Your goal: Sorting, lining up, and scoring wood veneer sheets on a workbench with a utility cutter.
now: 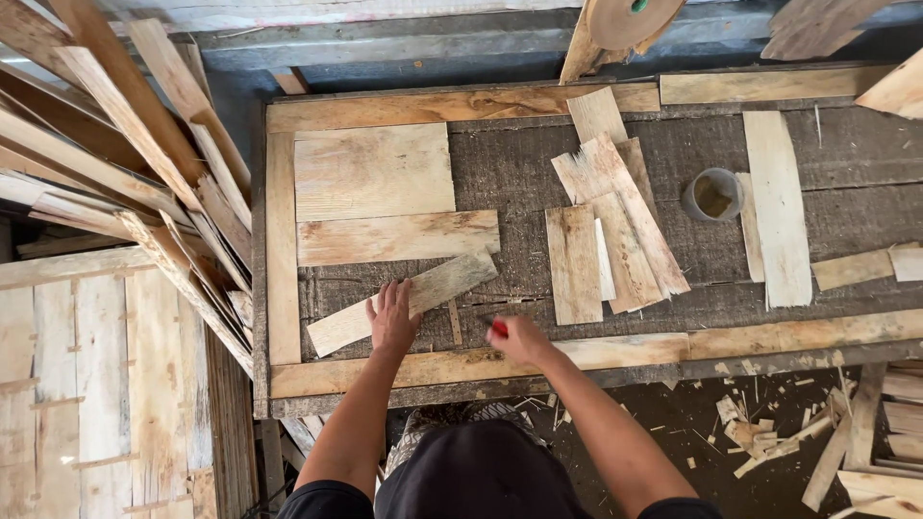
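From the head camera we look straight down on a dark work table [577, 173] framed with pale wood strips. Our left hand [392, 317] lies flat, fingers spread and open, pressing on a long slanted veneer strip [423, 293] that runs from lower left up to the right. The strip passes under our palm, so most of it shows to the right of and above the hand, with a shorter end poking out to the lower left. Its upper end touches the lower edge of a horizontal veneer board [397, 237], and above that lies a larger rectangular veneer sheet [373, 171].

Our right hand [517, 338] is closed around a small red-handled tool [499, 329]; only the red tip shows, and we cannot tell what kind of tool it is. This hand rests near the front frame strip [615, 351], just right of the slanted strip and apart from it.

Further right, a loose pile of veneer pieces [615, 221] overlaps in the middle of the table, and a small round tin [712, 194] stands beside a tall narrow veneer strip [777, 207]. To the left of the table, a heap of stacked veneer offcuts [125, 163] leans outward. Wood scraps [769, 432] litter the floor at lower right.
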